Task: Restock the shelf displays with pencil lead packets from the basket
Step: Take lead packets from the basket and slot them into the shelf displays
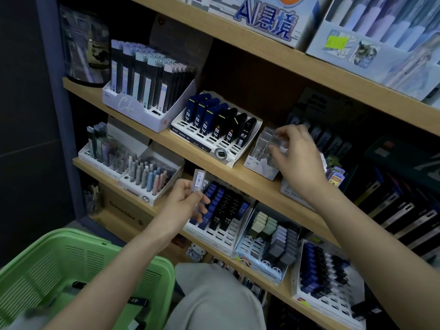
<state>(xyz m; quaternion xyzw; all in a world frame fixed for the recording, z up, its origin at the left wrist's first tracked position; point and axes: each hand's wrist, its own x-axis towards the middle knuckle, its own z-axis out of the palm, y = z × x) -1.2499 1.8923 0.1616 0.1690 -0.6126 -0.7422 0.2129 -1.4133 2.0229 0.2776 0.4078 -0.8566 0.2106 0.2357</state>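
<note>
The left hand [188, 202] curls its fingers round a slim transparent plastic lead packet [199, 180], upright, in the centre. The right hand [298, 160] pinches a second clear packet [276, 140] over a small white cardboard display box [258, 167], further right. A green plastic basket [71, 256] sits near left.

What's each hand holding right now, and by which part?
Left hand grips a clear lead packet by its lower half. Right hand pinches a second clear packet over the display tray; blur hides exactly where.
</note>
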